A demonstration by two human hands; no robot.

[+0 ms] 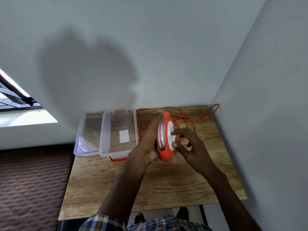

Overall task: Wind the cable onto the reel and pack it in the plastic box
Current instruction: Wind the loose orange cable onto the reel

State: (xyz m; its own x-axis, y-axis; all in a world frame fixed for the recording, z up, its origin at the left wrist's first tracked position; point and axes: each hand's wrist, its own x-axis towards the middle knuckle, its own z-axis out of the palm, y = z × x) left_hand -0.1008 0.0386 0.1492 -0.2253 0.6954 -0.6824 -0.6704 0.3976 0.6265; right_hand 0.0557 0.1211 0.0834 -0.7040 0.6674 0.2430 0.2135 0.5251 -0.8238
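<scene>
An orange cable reel (164, 152) with a white centre disc stands on edge above the wooden table (166, 184). My left hand (150, 139) grips it from the left side, fingers over its top rim. My right hand (190, 144) touches the white disc with its fingertips, fingers curled at the hub. Loose orange cable (188, 120) trails in loops from the reel across the table's far right and up over the corner. The clear plastic box (106, 130) sits open at the table's far left, holding only a white label.
The box's clear lid (88, 134) lies left of the box, overhanging the table edge. Walls close in behind and to the right. A red latch handle (118, 158) sticks out at the box's near end. Patterned floor lies to the left.
</scene>
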